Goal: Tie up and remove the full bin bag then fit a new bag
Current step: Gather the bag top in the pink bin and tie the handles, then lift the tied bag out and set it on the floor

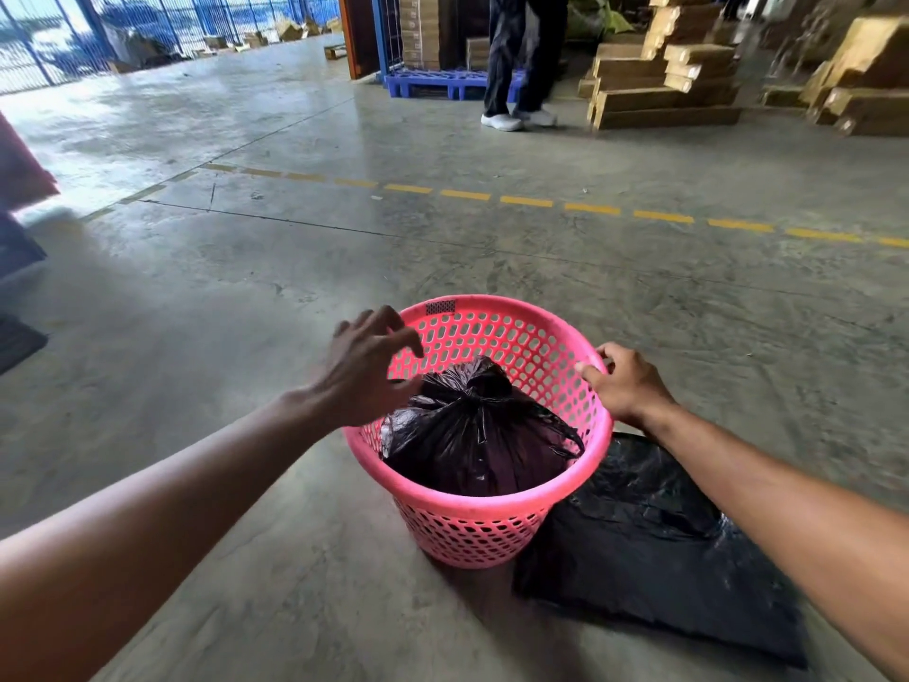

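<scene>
Head view: a pink basket [479, 504] stands on the concrete floor [295, 268] at lower centre, with a knotted black bag [472, 435] inside. Left hand [366, 371] hovers above, fingers spread. Right hand [627, 383] pinches the basket's right rim. A flat black bag [654, 558] lies just beside, lower right.

The concrete floor [305, 268] is grey and shiny, with a dashed yellow line [526, 201] across it. At the back stand stacks of cardboard boxes [664, 76], a blue pallet [442, 83] and a blue fence [74, 36] with bright daylight behind. A person [521, 56] in dark trousers and white shoes stands near the pallet.
</scene>
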The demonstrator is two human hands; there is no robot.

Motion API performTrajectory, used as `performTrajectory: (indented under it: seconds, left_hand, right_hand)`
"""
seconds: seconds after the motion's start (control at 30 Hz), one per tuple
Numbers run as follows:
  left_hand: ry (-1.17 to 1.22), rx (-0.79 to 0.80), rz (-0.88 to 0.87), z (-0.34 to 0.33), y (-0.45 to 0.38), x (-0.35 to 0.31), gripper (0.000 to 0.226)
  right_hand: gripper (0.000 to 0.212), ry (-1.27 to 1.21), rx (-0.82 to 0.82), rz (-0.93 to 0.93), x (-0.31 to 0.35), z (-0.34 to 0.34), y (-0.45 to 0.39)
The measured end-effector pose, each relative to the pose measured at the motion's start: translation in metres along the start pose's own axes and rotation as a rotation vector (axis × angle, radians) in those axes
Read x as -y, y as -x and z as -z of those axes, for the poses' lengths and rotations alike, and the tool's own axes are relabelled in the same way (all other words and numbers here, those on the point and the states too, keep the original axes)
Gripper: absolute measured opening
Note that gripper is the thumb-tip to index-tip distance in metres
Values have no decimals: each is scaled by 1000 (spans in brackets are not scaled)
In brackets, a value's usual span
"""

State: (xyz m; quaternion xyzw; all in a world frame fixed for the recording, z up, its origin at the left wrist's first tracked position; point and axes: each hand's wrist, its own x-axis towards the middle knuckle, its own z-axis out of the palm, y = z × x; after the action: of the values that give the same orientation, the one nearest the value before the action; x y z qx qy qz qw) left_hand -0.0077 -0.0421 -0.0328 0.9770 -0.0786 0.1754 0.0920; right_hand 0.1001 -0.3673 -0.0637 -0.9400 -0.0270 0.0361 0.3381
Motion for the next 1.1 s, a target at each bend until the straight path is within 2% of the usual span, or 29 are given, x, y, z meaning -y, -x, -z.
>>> performTrajectory:
  seconds: [0.07,0.13,0.17,0.23,0.37,0.43,0.57,0.7,0.87,0.97,1.1]
  left_hand:
    - [88,214,-24,-10,-12,-27,54]
    - [3,477,-8,-20,-22,-52,77]
    - [-66,551,-8,-27,-26,-61,86]
    - [-134,577,-5,-38,-30,-70,89]
    - [-4,486,63,-58,-30,-73,43]
    - [67,442,96,-59,-31,-73,29]
    - [150,333,126,-44,-41,-70,21]
    - [267,50,203,-2,-62,-70,18]
    - [268,-169,299,80,-104,-61,30]
    - [275,-290,343,131,-111,-45,21]
    - [379,-449,483,180,-111,-9,15]
  right_hand:
    - [33,-31,-38,17,0,0,3]
    - [34,-16,-91,32,0,2,6]
    - [32,9,-114,46,1,2,7]
    - [31,34,-144,58,2,1,8]
    - [33,46,-142,33,3,0,7]
    - [34,47,-140,21,4,1,8]
    - [31,23,-141,19,6,1,10]
    - [28,4,-119,46,5,2,12]
    - [52,14,-120,120,6,8,18]
    - [48,67,-109,163,7,7,18]
    - [39,66,-103,98,6,6,14]
